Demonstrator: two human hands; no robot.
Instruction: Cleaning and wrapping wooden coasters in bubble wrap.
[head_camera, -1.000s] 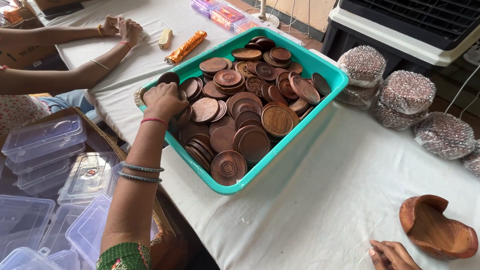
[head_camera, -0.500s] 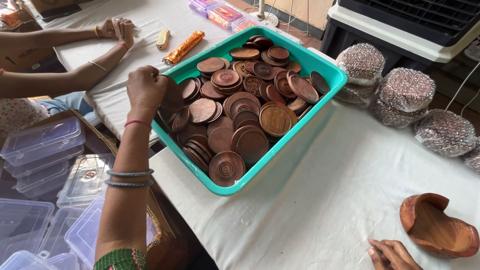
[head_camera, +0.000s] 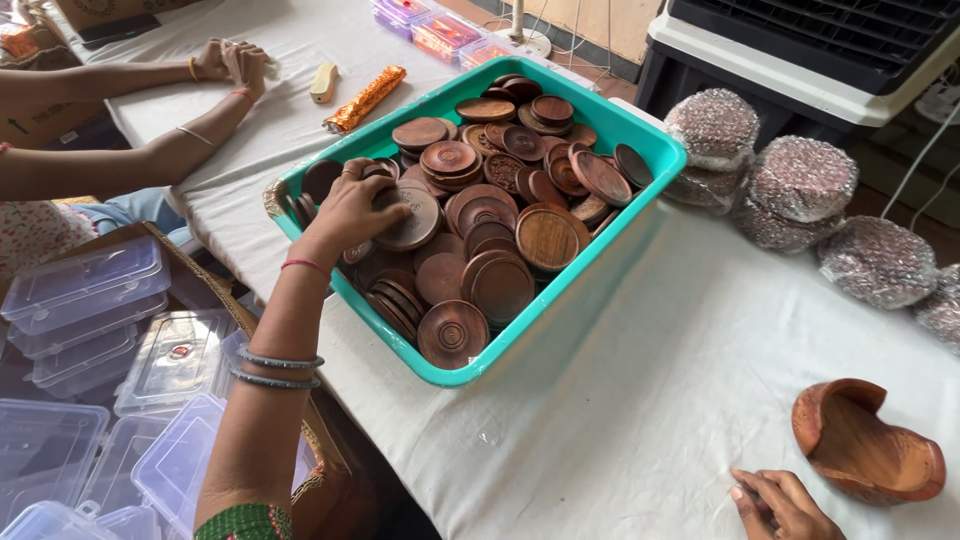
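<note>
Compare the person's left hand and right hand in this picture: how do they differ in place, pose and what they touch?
The left hand reaches into the teal tub; the right hand lies on the white tablecloth at the picture's lower edge. The left hand's fingers spread over a round wooden disc; the right hand touches nothing wooden, though a carved wooden bowl lies beside it. The left arm shows bangles; the right wrist is out of view. Both are bare.

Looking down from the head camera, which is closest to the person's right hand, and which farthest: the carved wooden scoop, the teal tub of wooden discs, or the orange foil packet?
From the right hand:
1. Carved wooden scoop, just beside it on the white cloth.
2. Teal tub, across the table's middle, where the left hand reaches in.
3. Orange foil packet, beyond the tub, far left.
</note>
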